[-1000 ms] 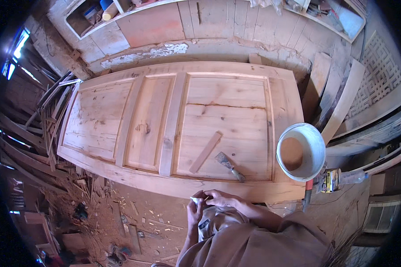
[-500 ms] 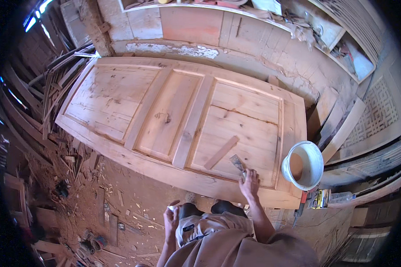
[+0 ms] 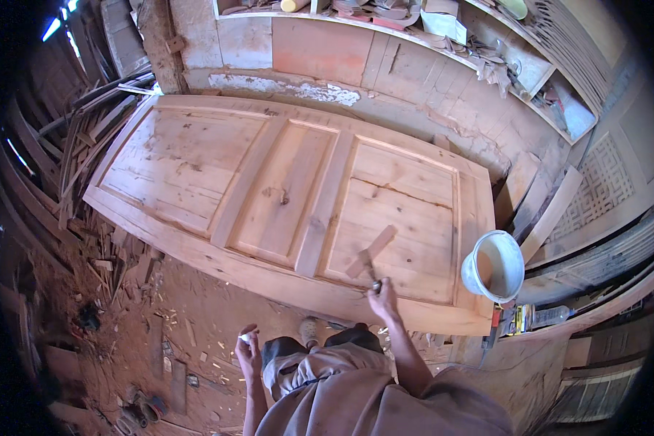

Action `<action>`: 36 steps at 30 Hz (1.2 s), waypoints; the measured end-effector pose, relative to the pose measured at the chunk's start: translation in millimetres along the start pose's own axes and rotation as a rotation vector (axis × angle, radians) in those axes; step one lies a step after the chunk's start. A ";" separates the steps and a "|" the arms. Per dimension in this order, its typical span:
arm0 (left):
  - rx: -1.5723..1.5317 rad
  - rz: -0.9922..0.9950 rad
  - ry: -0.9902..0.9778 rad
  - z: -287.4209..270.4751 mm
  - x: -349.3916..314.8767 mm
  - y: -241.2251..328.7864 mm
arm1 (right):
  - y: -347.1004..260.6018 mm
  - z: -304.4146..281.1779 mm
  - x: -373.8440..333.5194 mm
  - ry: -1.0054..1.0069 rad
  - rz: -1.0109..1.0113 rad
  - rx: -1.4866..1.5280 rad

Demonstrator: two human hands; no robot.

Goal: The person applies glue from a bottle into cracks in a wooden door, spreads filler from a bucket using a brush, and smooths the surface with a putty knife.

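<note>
A large panelled wooden door (image 3: 315,236) lies flat before me. My right hand (image 3: 385,301) is closed round the handle of a putty knife (image 3: 366,260) above the door's near right part. The knife's blade overlaps a flat brown strip (image 3: 382,240) lying on the right panel; whether they touch, I cannot tell. Lower left, clear of the door, my left hand (image 3: 249,356) pinches a small white thing (image 3: 249,337), too small to name. A long dark crack runs across the right panel, and knots mark the middle one.
A white bucket (image 3: 495,266) with brownish stuff inside stands at the door's right end. Beside it are a red-handled tool (image 3: 495,320) and a clear bottle (image 3: 552,315). Scrap wood (image 3: 109,265) is heaped at left. A cluttered shelf (image 3: 407,27) runs along the wall.
My right hand has swung left with the putty knife, whose blade now overlaps the brown strip. My left hand has moved left, still pinching the white thing. The whole view has shifted slightly.
</note>
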State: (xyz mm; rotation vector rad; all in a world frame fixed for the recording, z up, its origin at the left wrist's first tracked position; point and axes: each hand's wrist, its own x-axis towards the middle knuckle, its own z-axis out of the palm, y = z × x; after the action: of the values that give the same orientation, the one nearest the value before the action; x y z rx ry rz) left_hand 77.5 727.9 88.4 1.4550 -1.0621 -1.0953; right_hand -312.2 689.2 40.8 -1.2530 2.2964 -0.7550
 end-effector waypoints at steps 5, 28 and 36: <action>-0.006 -0.082 -0.174 9.6 -0.5 -8.6 | -76.6 41.2 -66.1 -0.349 -0.198 0.169; 0.203 -0.007 -0.301 -1.1 22.9 5.6 | 49.9 -10.9 -69.0 0.150 0.031 0.289; 0.156 -0.172 0.000 -32.0 -34.7 -28.2 | -156.9 98.6 -10.0 -0.304 -0.452 0.214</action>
State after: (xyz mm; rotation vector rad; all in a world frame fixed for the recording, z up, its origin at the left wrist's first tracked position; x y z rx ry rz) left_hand 103.7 771.5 67.6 1.6957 -1.0565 -1.1537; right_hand -150.4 601.8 65.8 -1.6735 1.6644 -0.8600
